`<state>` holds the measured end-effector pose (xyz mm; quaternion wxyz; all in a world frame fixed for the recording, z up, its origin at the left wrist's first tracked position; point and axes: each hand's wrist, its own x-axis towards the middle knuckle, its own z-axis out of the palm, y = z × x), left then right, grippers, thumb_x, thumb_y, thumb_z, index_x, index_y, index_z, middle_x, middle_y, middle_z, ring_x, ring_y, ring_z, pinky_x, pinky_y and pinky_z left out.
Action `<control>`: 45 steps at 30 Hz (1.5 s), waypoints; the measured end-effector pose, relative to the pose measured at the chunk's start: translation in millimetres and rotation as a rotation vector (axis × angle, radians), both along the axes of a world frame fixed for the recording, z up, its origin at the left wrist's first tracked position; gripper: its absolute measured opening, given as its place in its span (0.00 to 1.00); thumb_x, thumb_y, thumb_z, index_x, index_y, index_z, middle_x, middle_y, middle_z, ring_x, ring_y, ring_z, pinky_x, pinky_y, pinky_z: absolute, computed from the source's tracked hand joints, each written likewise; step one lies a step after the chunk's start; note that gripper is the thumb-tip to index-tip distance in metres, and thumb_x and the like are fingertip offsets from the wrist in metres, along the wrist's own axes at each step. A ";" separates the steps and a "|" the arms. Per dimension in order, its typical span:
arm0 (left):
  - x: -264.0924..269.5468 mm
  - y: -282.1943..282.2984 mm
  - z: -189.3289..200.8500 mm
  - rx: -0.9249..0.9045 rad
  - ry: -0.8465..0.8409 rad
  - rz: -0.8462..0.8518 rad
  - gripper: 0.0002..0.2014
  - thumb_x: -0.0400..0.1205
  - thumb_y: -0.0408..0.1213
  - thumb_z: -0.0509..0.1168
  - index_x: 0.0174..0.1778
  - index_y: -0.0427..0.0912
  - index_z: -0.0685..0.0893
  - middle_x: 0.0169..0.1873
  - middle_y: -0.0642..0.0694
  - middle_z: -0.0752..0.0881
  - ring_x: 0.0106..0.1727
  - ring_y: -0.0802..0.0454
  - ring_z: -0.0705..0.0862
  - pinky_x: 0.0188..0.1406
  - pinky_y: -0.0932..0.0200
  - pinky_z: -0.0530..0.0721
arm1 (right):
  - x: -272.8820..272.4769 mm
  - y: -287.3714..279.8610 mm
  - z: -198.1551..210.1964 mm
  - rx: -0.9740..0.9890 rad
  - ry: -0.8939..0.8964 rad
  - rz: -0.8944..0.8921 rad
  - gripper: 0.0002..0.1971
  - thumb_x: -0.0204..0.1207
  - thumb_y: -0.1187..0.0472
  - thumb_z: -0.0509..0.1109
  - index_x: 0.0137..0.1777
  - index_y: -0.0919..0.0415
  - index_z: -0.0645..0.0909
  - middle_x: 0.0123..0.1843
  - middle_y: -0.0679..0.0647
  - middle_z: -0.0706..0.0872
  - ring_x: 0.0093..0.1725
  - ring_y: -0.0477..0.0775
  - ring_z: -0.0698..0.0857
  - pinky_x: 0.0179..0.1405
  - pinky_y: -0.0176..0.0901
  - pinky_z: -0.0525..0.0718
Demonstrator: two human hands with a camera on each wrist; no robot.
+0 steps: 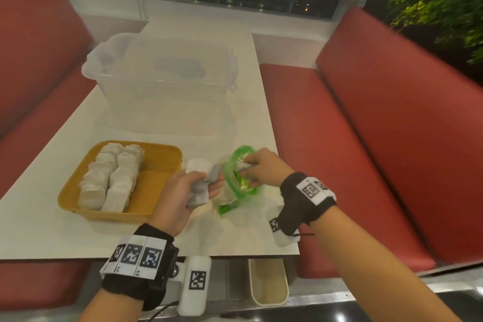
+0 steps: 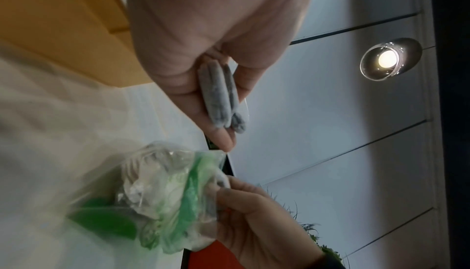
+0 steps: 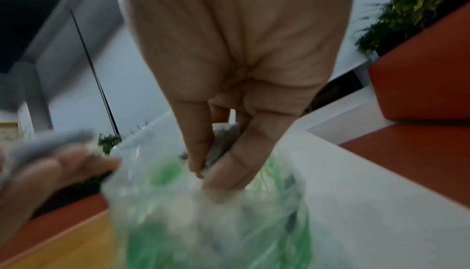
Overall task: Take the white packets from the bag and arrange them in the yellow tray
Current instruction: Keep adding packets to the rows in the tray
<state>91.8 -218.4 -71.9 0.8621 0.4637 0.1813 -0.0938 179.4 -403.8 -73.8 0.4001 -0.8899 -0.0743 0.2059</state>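
On the white surface [image 1: 146,232], the yellow tray [image 1: 162,165] sits at about eight o'clock from the middle of the head view, its left part filled with two close rows of white packets [image 1: 112,178] standing on edge, its right part bare. Just to the right of the tray, at about six o'clock, the left hand [image 1: 180,191] is curled around a small bunch of held packets [image 1: 201,180], thumb on one side and fingers on the other; the left wrist view shows two of them pressed flat together between thumb and fingers. Right beside it, at about five o'clock, the clear bag [image 1: 235,185] with green print stands crumpled on the surface with its green-rimmed mouth open upward. The right hand [image 1: 261,167] reaches into that mouth from the right, its fingers [image 3: 203,142] bent downward and pinching a pale packet at the bag's opening; the right wrist view is blurred, so how much it holds is unclear. The two hands are near each other, the bag between them. Farther back, at about twelve o'clock, stands a large translucent bin [image 1: 162,70] lined with thin plastic. Red bench seats [image 1: 392,125] flank the surface on both sides.
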 end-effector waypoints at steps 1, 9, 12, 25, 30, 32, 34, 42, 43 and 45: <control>-0.7 0.6 1.9 -0.027 0.007 0.004 0.15 0.84 0.25 0.55 0.63 0.18 0.75 0.53 0.25 0.87 0.53 0.36 0.89 0.43 0.56 0.90 | -2.7 -4.9 6.9 0.081 0.009 -0.017 0.13 0.74 0.72 0.71 0.30 0.61 0.76 0.29 0.55 0.76 0.31 0.54 0.83 0.43 0.53 0.90; -1.3 -7.2 15.0 -0.297 0.153 -0.016 0.20 0.85 0.30 0.52 0.71 0.24 0.74 0.61 0.30 0.85 0.59 0.37 0.85 0.46 0.47 0.90 | -31.1 -14.1 63.2 0.733 0.190 -0.034 0.05 0.81 0.68 0.66 0.48 0.66 0.83 0.41 0.57 0.83 0.35 0.49 0.85 0.34 0.36 0.86; -2.6 -12.5 20.4 -0.352 0.168 -0.073 0.21 0.86 0.36 0.55 0.72 0.28 0.74 0.59 0.30 0.85 0.60 0.37 0.83 0.50 0.43 0.87 | -44.2 -3.6 69.7 0.847 0.238 -0.002 0.08 0.83 0.67 0.63 0.50 0.65 0.84 0.41 0.55 0.84 0.34 0.48 0.85 0.28 0.33 0.84; -12.9 -4.4 22.7 -0.366 0.116 -0.131 0.22 0.82 0.41 0.62 0.70 0.35 0.79 0.58 0.36 0.85 0.54 0.42 0.86 0.58 0.47 0.84 | -65.1 33.1 58.5 0.303 -0.245 -0.005 0.06 0.72 0.67 0.74 0.48 0.64 0.89 0.32 0.48 0.86 0.28 0.37 0.80 0.29 0.25 0.72; -15.5 -3.2 22.1 -0.415 0.023 -0.135 0.30 0.78 0.60 0.61 0.63 0.36 0.81 0.54 0.38 0.88 0.45 0.45 0.90 0.57 0.48 0.81 | -66.4 45.9 56.7 0.030 -0.297 0.110 0.20 0.63 0.64 0.80 0.57 0.57 0.87 0.43 0.56 0.88 0.34 0.46 0.83 0.33 0.29 0.78; -15.4 -0.4 20.7 -0.419 0.024 -0.156 0.34 0.76 0.63 0.62 0.66 0.37 0.80 0.58 0.37 0.87 0.50 0.43 0.89 0.58 0.45 0.82 | -64.2 46.2 57.3 0.040 -0.289 0.094 0.21 0.63 0.67 0.80 0.57 0.58 0.86 0.42 0.56 0.88 0.28 0.42 0.81 0.31 0.32 0.82; -13.6 1.6 19.3 -0.392 0.037 -0.155 0.30 0.75 0.57 0.66 0.65 0.38 0.81 0.58 0.36 0.88 0.51 0.44 0.89 0.57 0.46 0.85 | -62.7 44.4 59.2 0.045 -0.281 0.116 0.20 0.64 0.69 0.80 0.56 0.59 0.85 0.39 0.54 0.87 0.28 0.41 0.81 0.33 0.35 0.86; -8.4 4.2 10.0 -0.323 0.094 0.029 0.06 0.80 0.31 0.66 0.52 0.38 0.85 0.42 0.39 0.89 0.43 0.47 0.89 0.44 0.61 0.86 | -29.8 14.8 42.9 0.248 -0.214 -0.320 0.13 0.73 0.77 0.63 0.40 0.63 0.87 0.37 0.58 0.86 0.35 0.57 0.88 0.42 0.47 0.91; -9.9 6.1 8.6 -0.324 0.095 0.041 0.06 0.80 0.30 0.65 0.52 0.38 0.85 0.42 0.39 0.88 0.43 0.47 0.89 0.42 0.61 0.87 | -19.7 12.9 32.7 0.145 -0.175 -0.337 0.13 0.73 0.76 0.63 0.40 0.64 0.87 0.38 0.60 0.87 0.37 0.58 0.88 0.43 0.47 0.91; -12.9 9.1 5.3 -0.319 0.110 0.055 0.08 0.79 0.30 0.66 0.52 0.38 0.85 0.44 0.39 0.88 0.45 0.46 0.89 0.39 0.61 0.89 | -4.9 15.0 12.3 -0.061 -0.017 -0.220 0.13 0.74 0.74 0.62 0.49 0.66 0.88 0.47 0.62 0.88 0.44 0.60 0.87 0.46 0.47 0.89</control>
